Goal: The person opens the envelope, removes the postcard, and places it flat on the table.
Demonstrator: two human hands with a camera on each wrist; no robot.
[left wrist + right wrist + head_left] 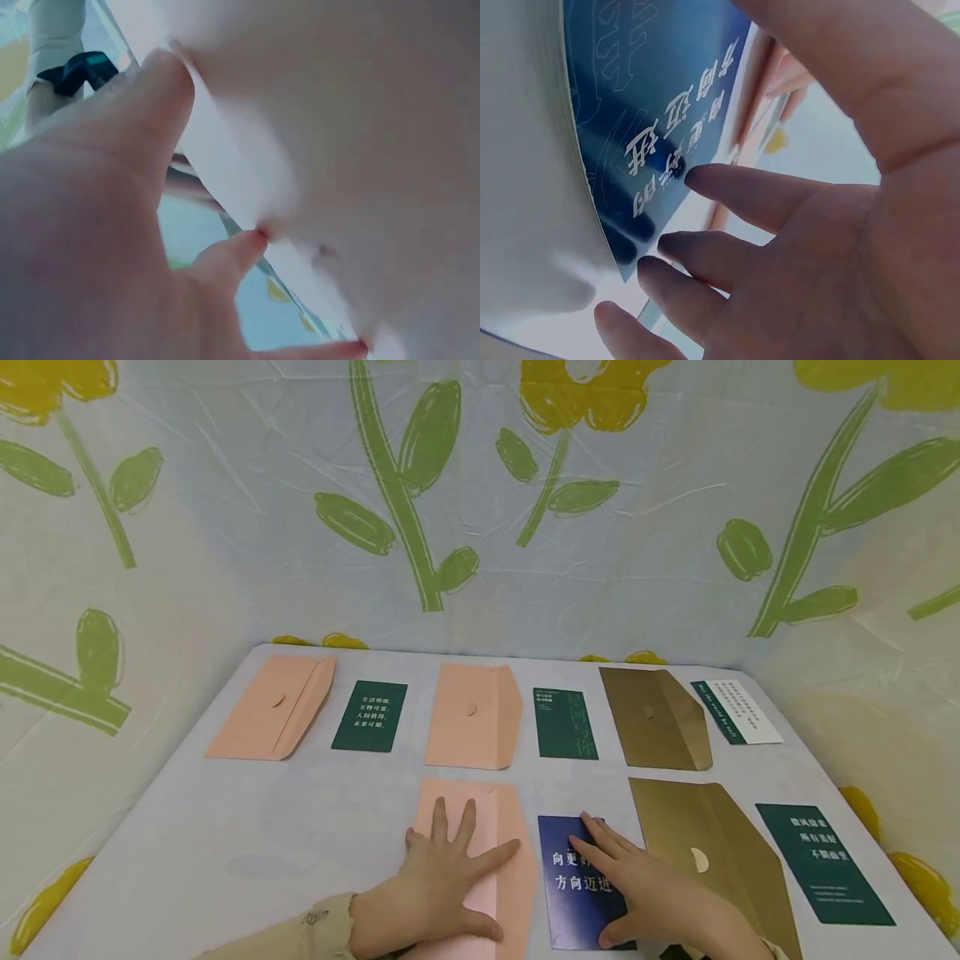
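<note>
With its fingers spread, my left hand (446, 885) rests on the front pink envelope (517, 893), whose flap side faces right. In the left wrist view, fingertips of the left hand (97, 195) touch the pale surface. My right hand (641, 881) lies over the right part of a dark blue card (570, 914) with white writing, fingers extended and apart. Some of the writing is hidden under that hand. The right wrist view shows the fingers of the right hand (802, 247) along the edge of the blue card (652, 97). Right of it lies a gold envelope (720, 835).
A green card (825, 868) lies at the front right. Across the back are two pink envelopes (262, 706) (468, 727), two green cards (370, 714) (562, 735), a gold envelope (645, 727) and a white-and-green card (750, 710). Behind hangs a flowered cloth (262, 510).
</note>
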